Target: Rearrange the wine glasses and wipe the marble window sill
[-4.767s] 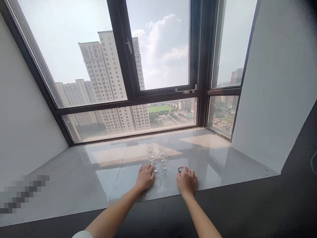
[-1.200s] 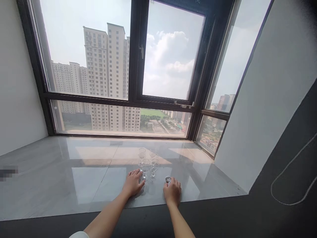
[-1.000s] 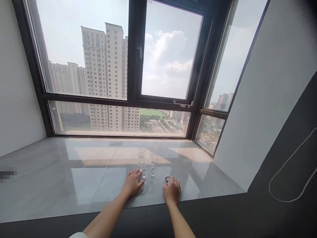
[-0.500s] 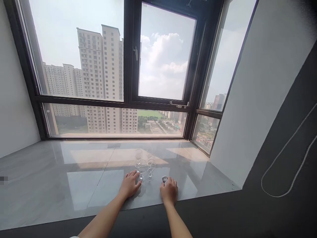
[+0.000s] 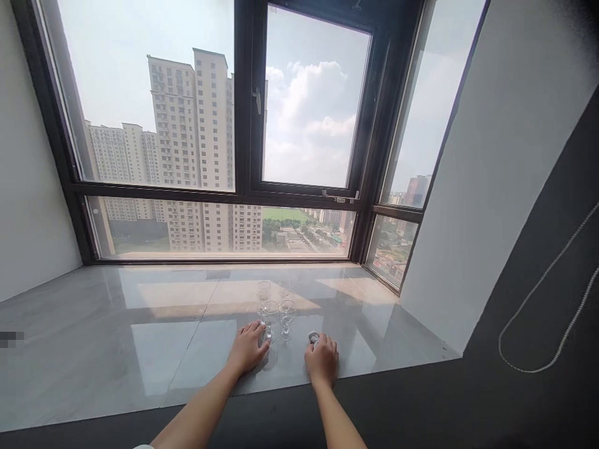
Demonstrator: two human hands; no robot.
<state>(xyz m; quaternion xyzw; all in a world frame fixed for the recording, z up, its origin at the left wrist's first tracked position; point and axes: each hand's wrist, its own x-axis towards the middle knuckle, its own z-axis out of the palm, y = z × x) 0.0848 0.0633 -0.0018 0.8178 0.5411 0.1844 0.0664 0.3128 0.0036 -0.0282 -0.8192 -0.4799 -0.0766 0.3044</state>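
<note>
While right hand (image 5: 322, 362) grips round object (image 5: 313, 337), left hand (image 5: 246, 350) — spread — beside 4 glasses (image 5: 271, 313)

Looped cord (image 5: 528, 371) now much further into view.

Bright day beyond a dark-framed window (image 5: 243, 137)

A glossy grey windowsill (image 5: 159, 355), crossed by a thin seam (image 5: 201, 321), reflects the daylight in pale patches. White walls (image 5: 491, 187) flank the panes; a dark grey wall (image 5: 421, 405) lies below the sill. At right hangs a looped cord (image 5: 531, 371). Outside, tall beige towers (image 5: 213, 125) stand left of a green field (image 5: 283, 214), under a hazy sky with white clouds (image 5: 318, 93).
</note>
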